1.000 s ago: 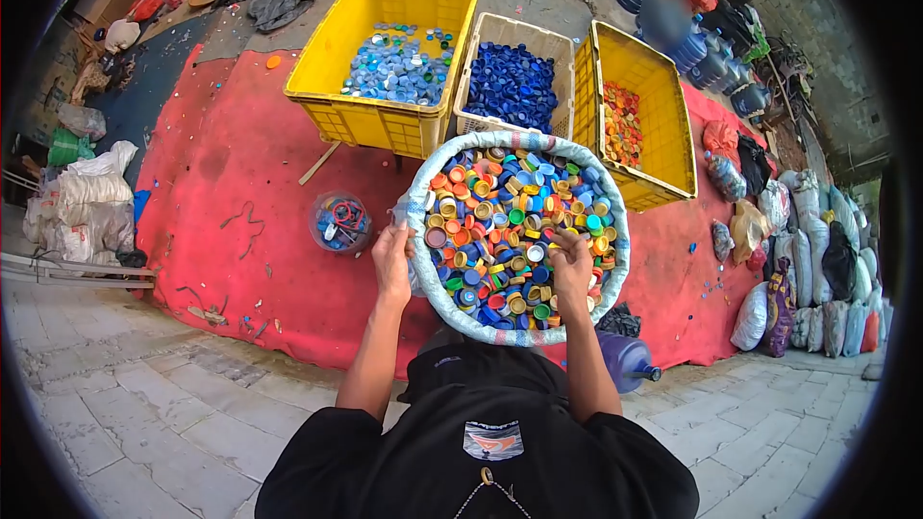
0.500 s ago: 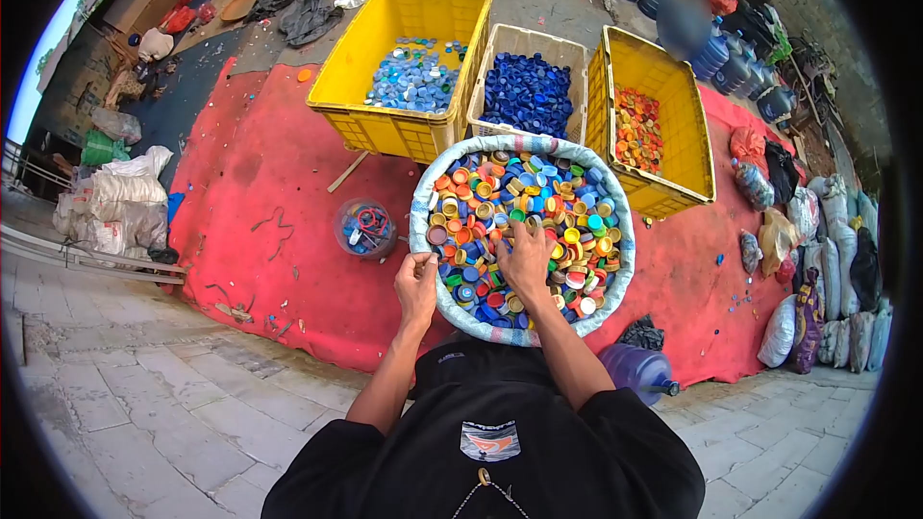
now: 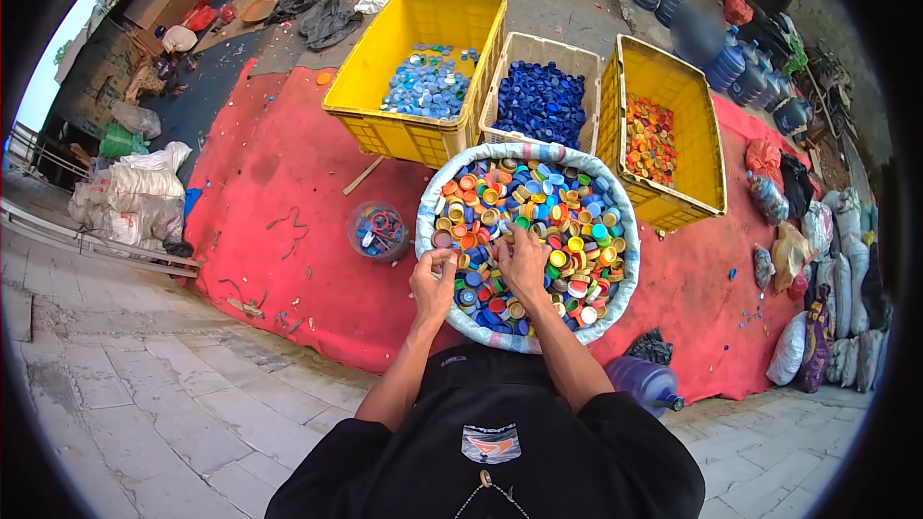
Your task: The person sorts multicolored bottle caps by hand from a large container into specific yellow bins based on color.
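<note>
A round basket with a pale cloth rim stands in front of me, full of mixed coloured bottle caps. Over its left edge is my left hand, fingers pressed together; what they hold, if anything, is too small to name. My right hand is above the middle of the caps, its fingers bent down and drawn together around something I cannot make out. Beyond the basket are a yellow crate with light blue caps, a white crate with dark blue caps, and another yellow crate with orange and red caps.
A clear tub with mixed items sits left of the basket on the red sheet. A large water bottle lies near my right side. Filled sacks stand at both sides, and blue water jugs are at the back right.
My left hand has moved inward over the basket's left edge. My right hand's fingers have drawn closer together above the caps. The whole view has shifted slightly.
</note>
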